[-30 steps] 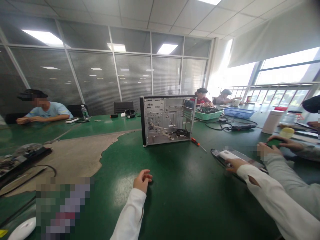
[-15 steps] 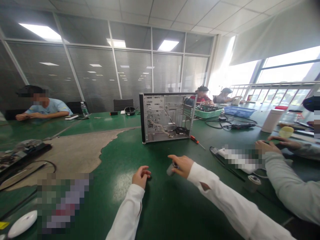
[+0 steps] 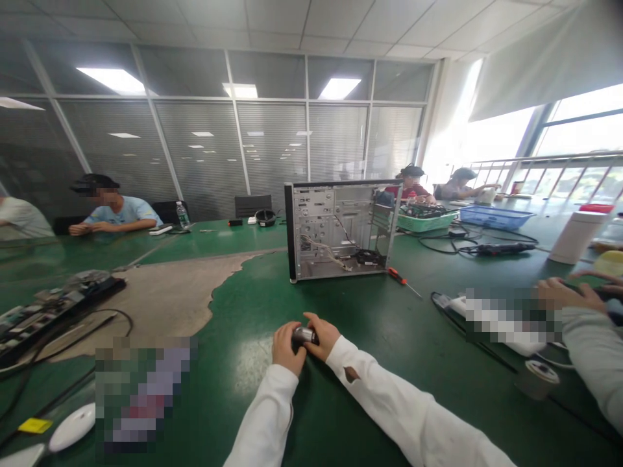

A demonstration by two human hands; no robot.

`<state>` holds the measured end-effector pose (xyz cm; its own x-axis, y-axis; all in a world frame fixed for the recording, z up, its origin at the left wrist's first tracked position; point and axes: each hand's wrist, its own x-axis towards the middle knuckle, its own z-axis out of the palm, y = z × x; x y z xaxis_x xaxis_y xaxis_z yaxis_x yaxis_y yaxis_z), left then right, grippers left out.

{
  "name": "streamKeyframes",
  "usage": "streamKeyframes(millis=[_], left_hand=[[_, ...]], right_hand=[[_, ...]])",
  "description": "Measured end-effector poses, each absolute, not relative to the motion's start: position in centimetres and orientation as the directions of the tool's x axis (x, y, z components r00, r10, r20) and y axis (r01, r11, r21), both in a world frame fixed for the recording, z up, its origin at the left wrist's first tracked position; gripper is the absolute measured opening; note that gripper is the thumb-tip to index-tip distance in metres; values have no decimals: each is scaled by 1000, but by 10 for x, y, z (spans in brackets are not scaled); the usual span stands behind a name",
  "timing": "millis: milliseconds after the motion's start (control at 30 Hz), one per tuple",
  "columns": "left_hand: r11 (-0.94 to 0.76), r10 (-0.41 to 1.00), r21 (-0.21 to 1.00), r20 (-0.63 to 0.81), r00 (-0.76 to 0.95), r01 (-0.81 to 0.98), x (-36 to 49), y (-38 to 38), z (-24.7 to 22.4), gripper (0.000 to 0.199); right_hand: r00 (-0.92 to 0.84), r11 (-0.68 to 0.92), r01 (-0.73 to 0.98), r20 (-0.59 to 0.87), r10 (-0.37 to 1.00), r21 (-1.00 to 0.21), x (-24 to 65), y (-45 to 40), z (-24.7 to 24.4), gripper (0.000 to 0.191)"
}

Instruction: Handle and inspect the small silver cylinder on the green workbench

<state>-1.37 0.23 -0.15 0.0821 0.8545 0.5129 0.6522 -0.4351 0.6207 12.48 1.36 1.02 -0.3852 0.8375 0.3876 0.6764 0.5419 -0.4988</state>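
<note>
A small shiny grey cylinder [image 3: 304,335] with dark ends lies sideways between my hands, low over the green table; its exact kind cannot be made out. My left hand [image 3: 288,347] is closed around its left end. Fingers of my right hand [image 3: 322,337] grip the right end, partly hiding it. Beyond both hands stands an upright computer case [image 3: 321,269] with its side off, showing bare metal bays, loose wires and a black fan-like part [image 3: 368,257]. By its right front corner rests an orange-handled screwdriver [image 3: 398,277].
To the right are a white power strip [image 3: 523,336], a clear round container [image 3: 538,378] and a co-worker's hands [image 3: 574,295]. Green [image 3: 426,224] and blue [image 3: 496,217] baskets stand behind. Left lie a circuit board [image 3: 63,305], cables and a white mouse-like object [image 3: 73,428].
My right hand has brought the cylinder leftward to my left hand, which has closed on its other end. The view has turned slightly left.
</note>
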Motion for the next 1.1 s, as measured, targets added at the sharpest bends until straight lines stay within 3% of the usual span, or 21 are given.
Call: streamKeyframes(millis=[200,400,600,767,900,1000,1100], left_hand=[[-444,840,553,531,113,705,-15,3,-4,40],[-308,895,609,446,5,731,-9,5,-11,45],[-310,904,677,427,-13,668,-6,6,-14,45],[-423,845,498,519,130,757,-7,-5,1,51],[-469,809,372,546,220,801,-5,-12,11,47],[-463,808,348,543,228,815,-2,-10,12,39],[-445,835,411,512,202,796,1,-8,12,36]], right_hand=[[-325,585,590,500,803,-556,125,14,8,58],[-274,643,521,603,749,-562,124,6,14,53],[-209,557,508,534,820,-657,127,8,7,55],[-251,535,359,473,844,-765,140,8,1,68],[-191,449,250,411,891,-858,148,14,-6,61],[-152,414,209,389,909,-886,149,18,-10,58],[-164,419,200,391,906,-886,147,18,-12,58]])
